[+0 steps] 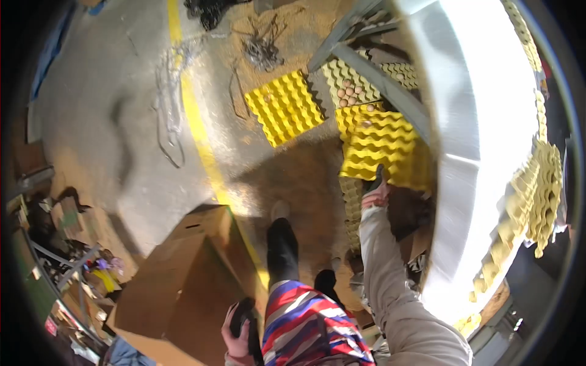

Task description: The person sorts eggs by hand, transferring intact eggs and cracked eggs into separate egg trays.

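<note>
My right hand [375, 188], in a pink and dark glove, grips the near edge of a yellow egg tray [384, 146]. That tray is tilted and partly covers another yellow tray [345, 119] beneath it. Beyond them, several brown eggs [349, 93] sit in a pale egg tray [332, 73]. Another yellow egg tray [285, 108] lies on the floor to the left. My left hand [238, 332], gloved in pink and black, hangs low beside a large cardboard box [177, 287]. Its fingers are dark and partly turned away, so their grip is unclear.
A bright white metal surface [455, 122] curves along the right, with stacked pale trays [543, 195] past it. A grey metal leg [384, 85] slants over the trays. Tangled strapping [262, 52] and a yellow line [198, 131] are on the floor. Clutter [91, 274] fills the left.
</note>
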### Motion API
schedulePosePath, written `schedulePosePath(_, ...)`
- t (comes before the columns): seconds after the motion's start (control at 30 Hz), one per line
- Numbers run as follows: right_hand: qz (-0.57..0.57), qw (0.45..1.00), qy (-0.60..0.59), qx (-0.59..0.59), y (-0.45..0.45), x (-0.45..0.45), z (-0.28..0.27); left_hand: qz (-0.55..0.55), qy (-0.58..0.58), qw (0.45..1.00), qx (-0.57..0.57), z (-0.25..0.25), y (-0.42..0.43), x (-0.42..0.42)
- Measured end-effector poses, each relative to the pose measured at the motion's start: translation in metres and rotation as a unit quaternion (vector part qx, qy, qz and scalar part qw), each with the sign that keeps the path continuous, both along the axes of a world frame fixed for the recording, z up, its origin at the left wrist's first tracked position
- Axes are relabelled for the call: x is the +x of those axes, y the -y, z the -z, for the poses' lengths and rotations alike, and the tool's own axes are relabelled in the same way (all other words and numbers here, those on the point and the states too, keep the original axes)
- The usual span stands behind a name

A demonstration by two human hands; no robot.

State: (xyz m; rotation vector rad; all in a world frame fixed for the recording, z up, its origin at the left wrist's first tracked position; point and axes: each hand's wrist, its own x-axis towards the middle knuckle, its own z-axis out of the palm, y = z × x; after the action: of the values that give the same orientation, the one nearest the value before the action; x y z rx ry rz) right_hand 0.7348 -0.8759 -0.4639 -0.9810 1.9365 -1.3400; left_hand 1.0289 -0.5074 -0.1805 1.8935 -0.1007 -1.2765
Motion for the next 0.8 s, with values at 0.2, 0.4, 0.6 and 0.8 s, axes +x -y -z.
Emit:
schedulePosePath(0.2, -0.181, 0.819, 0.485, 0.249, -0.159, 0.157, -0.237, -0.104, 0.106, 0.989, 0.005, -0.015, 0.003, 0.038)
schedulePosePath(0.4, -0.26, 0.667, 0.66, 0.226, -0.177, 0.199, -0.423, -0.026, 0.253, 0.957, -0.141, -0.063, 0.101, 0.056)
schedulePosePath(0.6, -0.344, 0.892, 0.292, 0.027, -0.116, 0.06, -0.51, 0.111, 0.24, 0.895, -0.359, -0.154, 0.216, -0.033)
schedulePosePath(0.8, -0.116, 0.956, 0.263, -0.051, -0.028, -0.165, -0.604, 0.366, -0.063, 0.774, -0.513, -0.264, 0.378, -0.219)
